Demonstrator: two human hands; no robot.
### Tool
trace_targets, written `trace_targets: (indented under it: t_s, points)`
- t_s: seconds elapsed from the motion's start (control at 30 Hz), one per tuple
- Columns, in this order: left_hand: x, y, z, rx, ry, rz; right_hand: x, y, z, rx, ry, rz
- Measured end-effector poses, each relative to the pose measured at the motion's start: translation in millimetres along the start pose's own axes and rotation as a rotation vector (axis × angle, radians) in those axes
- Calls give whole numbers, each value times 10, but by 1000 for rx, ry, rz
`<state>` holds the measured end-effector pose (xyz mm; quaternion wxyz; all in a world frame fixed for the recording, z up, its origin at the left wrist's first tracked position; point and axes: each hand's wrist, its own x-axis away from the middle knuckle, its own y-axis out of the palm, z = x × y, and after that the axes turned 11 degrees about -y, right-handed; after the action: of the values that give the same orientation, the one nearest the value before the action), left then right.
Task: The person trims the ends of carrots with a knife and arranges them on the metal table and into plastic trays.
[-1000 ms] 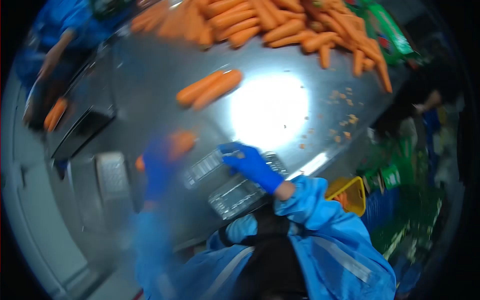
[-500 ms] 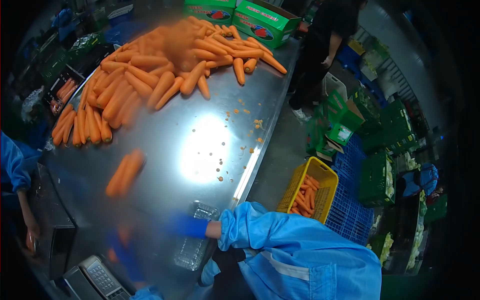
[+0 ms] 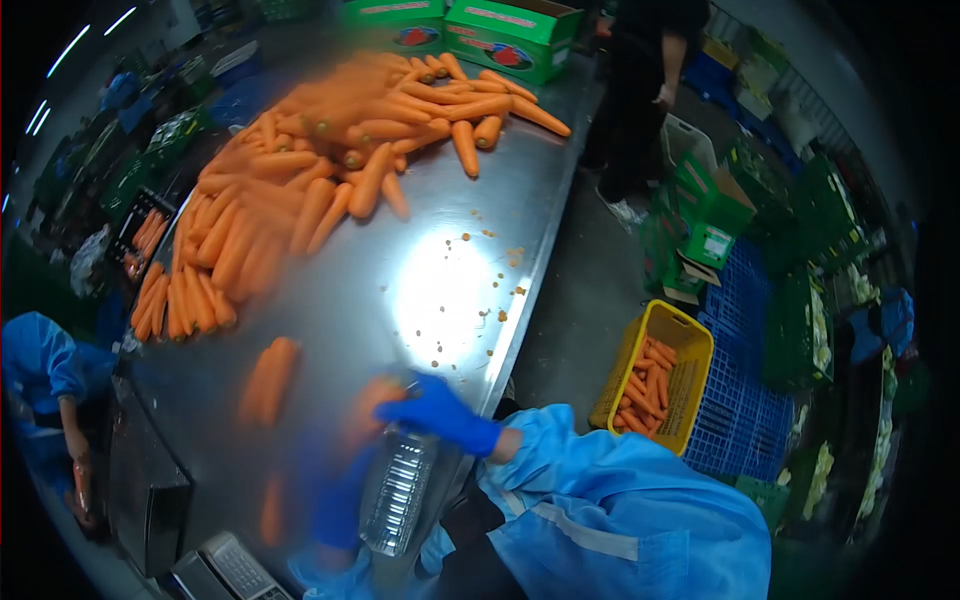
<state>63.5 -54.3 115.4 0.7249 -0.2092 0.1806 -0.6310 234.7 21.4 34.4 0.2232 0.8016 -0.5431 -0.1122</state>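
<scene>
Right now, the step in hand looks like handling an orange carrot [image 3: 368,405] above the desk [image 3: 335,300], close to its near edge. My right hand [image 3: 440,412], gloved in blue, reaches the carrot's end with bent fingers. Blur hides whether my grip there pinches it or only touches, so I can't say. My left hand [image 3: 338,495] is a blue smear below the carrot, and I can't tell whether its grip is spread or pressed together.

The clear plastic container [image 3: 398,500] is between my left hand and my right sleeve [image 3: 600,480], near the desk's near edge. A pair of carrots [image 3: 268,382] shows further left, with another orange shape [image 3: 272,510] nearer me. The big carrot pile [image 3: 300,190] spreads from the far edge toward the left one, and orange scraps [image 3: 502,315] dot the right side. A scale [image 3: 235,570] is at the near left corner.

As I judge it, any next move calls for a sure hold on the carrot with both hands, and light contact around the thin-walled container, so it doesn't tip or slide.
</scene>
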Motion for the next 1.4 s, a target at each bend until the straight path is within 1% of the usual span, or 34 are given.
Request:
trace_targets:
  t_s: [0.03,0.07,0.1,0.13,0.17,0.2,0.27,0.3,0.37,0.4,0.43,0.47,0.5,0.53,0.6,0.67,0.73,0.77,0.83,0.87,0.9,0.97,1.0,1.07,1.1,1.13,1.2,1.23,1.27,1.3,1.33,1.37,1.4]
  points:
    - [-89,72,-42,6,-25,-27,79,-295,-188,91,-27,106]
    - [-181,147,-85,10,-49,-53,196,-536,-536,182,62,216]
    - [-277,226,-129,15,-74,-80,310,-1045,-426,245,90,335]
    - [-433,297,-264,-18,-19,-102,504,-1308,-611,210,84,518]
    - [-572,401,-369,-49,37,-106,673,-1500,-805,164,-76,646]
    - [-671,505,-440,13,-8,-134,822,-1664,-952,117,-233,748]
    - [-893,610,-578,113,-112,-148,1169,-2229,-911,127,-322,989]
    - [-1019,649,-637,134,-138,-157,1537,-2820,-671,-4,-224,1130]
    - [-1276,751,-757,185,-191,-174,1906,-3169,-615,-101,-153,1295]
    - [-1420,785,-843,210,-210,-167,1981,-3070,-802,-71,-189,1325]
    - [-1579,807,-940,237,-225,-160,2140,-3399,-629,-9,-230,1509]
    - [-1723,816,-1030,263,-242,-153,2410,-3655,-482,102,-233,1524]
    - [-1857,797,-1116,311,-336,-148,2704,-4028,-230,123,-242,1565]
    - [-2002,775,-1190,358,-427,-147,2824,-4126,-164,179,-272,1623]
    - [-2278,877,-1210,335,-446,-124,3122,-4509,32,250,-186,1735]
    - [-2546,1017,-1186,188,-312,-84,3389,-4776,87,349,-70,1826]
    - [-2802,1128,-1191,210,-328,-47,3538,-4994,47,478,74,1878]
    - [-2939,1176,-1206,219,-335,-28,3637,-5120,38,460,67,1886]
    - [-3206,1314,-1251,201,-239,29,3716,-5315,13,426,55,1901]
    - [-3330,1407,-1248,173,-184,60,3681,-5363,24,444,12,1873]
    - [-3458,1490,-1212,146,-127,90,3479,-5214,-80,433,92,1795]
    - [-3714,1675,-1109,93,-243,22,3017,-4886,-331,419,238,1641]
    - [-3827,1783,-1057,71,-300,-13,3051,-5094,-114,456,226,1545]
    - [-4105,2104,-1093,-13,-415,40,3058,-5331,291,392,152,1284]
    - [-4217,2251,-1065,-52,-468,66,2879,-5235,302,366,166,1263]
    - [-4208,2345,-955,-372,-241,241,2536,-4931,249,340,175,1243]
    - [-4244,2573,-1152,-524,-187,333,2131,-4629,210,370,299,1131]
    - [-4297,2610,-1210,-543,-212,305,2070,-4563,283,343,279,1073]
    - [-4316,2624,-1094,-563,-235,277,2012,-4504,351,319,257,1015]
    - [-4250,2509,-792,-538,-314,165,1853,-4290,222,259,266,1005]
    - [-4275,2511,-801,-521,-319,181,1731,-4098,100,198,277,991]
    - [-4313,2469,-873,-507,-328,195,1693,-4087,132,233,295,966]
    - [-4360,2417,-1006,-385,-294,236,1700,-4067,187,266,319,941]
